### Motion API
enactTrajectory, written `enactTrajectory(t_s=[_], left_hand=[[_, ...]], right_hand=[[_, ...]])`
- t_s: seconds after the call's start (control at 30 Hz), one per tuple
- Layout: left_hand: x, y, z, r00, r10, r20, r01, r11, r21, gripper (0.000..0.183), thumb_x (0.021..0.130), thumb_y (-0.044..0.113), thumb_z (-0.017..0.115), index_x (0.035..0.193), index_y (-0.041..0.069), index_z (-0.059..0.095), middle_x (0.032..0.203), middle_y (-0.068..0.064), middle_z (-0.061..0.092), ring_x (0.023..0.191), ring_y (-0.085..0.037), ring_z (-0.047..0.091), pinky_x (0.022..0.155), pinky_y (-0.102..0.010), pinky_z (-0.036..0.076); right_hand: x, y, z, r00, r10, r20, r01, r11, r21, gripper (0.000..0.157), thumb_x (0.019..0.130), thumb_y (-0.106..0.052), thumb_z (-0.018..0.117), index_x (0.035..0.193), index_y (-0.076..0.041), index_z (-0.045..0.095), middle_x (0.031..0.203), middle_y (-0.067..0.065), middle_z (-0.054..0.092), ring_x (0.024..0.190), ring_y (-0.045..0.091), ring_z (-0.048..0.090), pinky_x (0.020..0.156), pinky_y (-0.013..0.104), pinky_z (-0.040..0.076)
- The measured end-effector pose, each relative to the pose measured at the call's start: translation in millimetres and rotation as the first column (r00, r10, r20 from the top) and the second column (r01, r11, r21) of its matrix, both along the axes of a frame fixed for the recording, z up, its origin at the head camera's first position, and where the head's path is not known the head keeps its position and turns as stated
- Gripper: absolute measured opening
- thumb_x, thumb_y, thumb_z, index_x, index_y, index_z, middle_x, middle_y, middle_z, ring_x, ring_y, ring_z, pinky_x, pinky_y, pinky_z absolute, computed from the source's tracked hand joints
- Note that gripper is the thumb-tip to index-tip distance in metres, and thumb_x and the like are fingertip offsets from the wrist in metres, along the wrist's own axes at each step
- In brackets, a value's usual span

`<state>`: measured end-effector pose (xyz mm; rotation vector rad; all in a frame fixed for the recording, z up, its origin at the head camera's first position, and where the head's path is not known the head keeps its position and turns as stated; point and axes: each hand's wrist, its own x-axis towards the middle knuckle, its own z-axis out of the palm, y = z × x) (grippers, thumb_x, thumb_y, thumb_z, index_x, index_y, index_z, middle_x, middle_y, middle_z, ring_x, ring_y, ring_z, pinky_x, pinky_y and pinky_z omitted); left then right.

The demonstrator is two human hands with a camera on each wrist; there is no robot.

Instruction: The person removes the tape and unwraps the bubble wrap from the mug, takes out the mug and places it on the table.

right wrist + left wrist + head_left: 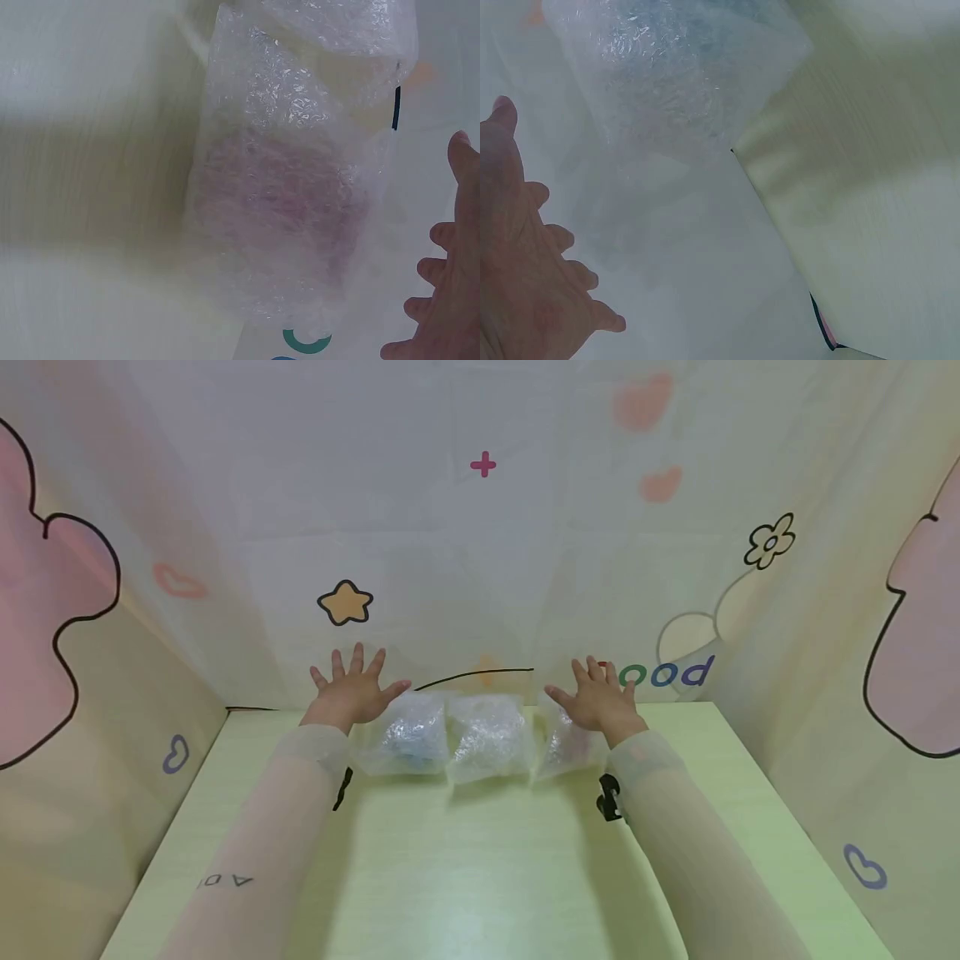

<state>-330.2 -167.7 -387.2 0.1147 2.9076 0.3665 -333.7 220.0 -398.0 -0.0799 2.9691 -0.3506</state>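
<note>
Three bubble-wrap packages lie side by side along the far edge of the table. The left package [408,739] has a bluish tint inside, the middle package [490,739] looks whitish, and the right package [277,195] shows something pinkish through the wrap. My left hand [352,692], fingers spread, is held over the outer side of the left package. Likewise spread, my right hand [600,697] is over the right package and hides part of it. Neither hand holds anything; in both wrist views the hands appear apart from the wrap.
A pale wooden table [465,877] fills the lower part of the head view. Printed cloth [420,510] hangs behind it and on both sides. Dark straps [609,797] show at the wrists.
</note>
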Motion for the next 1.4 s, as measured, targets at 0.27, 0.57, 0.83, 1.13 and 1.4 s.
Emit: enactTrajectory(t_s=[0.27,0.57,0.83,1.13,1.4], left_hand=[[4.3,1.7,4.1,0.999,-0.032,-0.02,0.032,0.999,-0.022,0.087,0.103,0.071,0.032,0.168,0.022,0.001,0.173,-0.02,-0.013,0.155,-0.054,-0.019,0.114,-0.082,-0.013],[9.1,-6.1,3.3,0.998,-0.06,-0.031,0.06,0.998,-0.016,0.088,0.102,0.074,0.032,0.168,0.024,0.002,0.174,-0.018,-0.013,0.155,-0.054,-0.019,0.113,-0.083,-0.014],[14.0,-25.3,-3.5,0.996,-0.064,-0.059,0.065,0.998,0.021,0.09,0.101,0.076,0.029,0.168,0.023,-0.001,0.173,-0.019,-0.014,0.154,-0.056,-0.019,0.111,-0.085,-0.013],[21.9,-38.3,-7.9,0.993,-0.079,-0.087,0.084,0.996,0.045,0.092,0.1,0.079,0.026,0.168,0.024,-0.001,0.174,-0.018,-0.011,0.155,-0.056,-0.015,0.112,-0.085,-0.011],[32.7,-41.8,-17.1,0.987,-0.089,-0.131,0.102,0.99,0.098,0.091,0.1,0.076,0.032,0.168,0.022,0.005,0.174,-0.02,-0.005,0.155,-0.057,-0.009,0.113,-0.085,-0.007]], right_hand=[[0.6,6.4,0.4,1.0,-0.002,-0.003,0.002,1.0,0.004,0.091,0.103,-0.072,0.03,0.168,-0.012,0.006,0.175,0.019,-0.002,0.16,0.045,-0.01,0.12,0.078,-0.004],[8.9,-2.8,2.0,0.999,0.018,-0.035,-0.018,1.0,-0.003,0.089,0.104,-0.07,0.033,0.168,-0.014,0.009,0.175,0.017,0.0,0.16,0.045,-0.008,0.121,0.076,-0.003],[14.9,-9.6,-1.3,0.998,0.036,-0.046,-0.038,0.998,-0.044,0.088,0.104,-0.067,0.036,0.168,-0.013,0.01,0.175,0.017,0.002,0.16,0.048,-0.003,0.123,0.074,-0.002],[22.0,-23.1,-7.1,0.989,0.09,-0.122,-0.11,0.978,-0.176,0.082,0.106,-0.056,0.046,0.165,-0.006,0.019,0.172,0.02,0.019,0.159,0.045,0.013,0.127,0.065,0.015],[32.6,-42.0,-12.5,0.987,0.111,-0.116,-0.144,0.934,-0.326,0.082,0.105,-0.059,0.049,0.166,-0.011,0.021,0.171,0.018,0.025,0.16,0.041,0.018,0.127,0.062,0.021]])
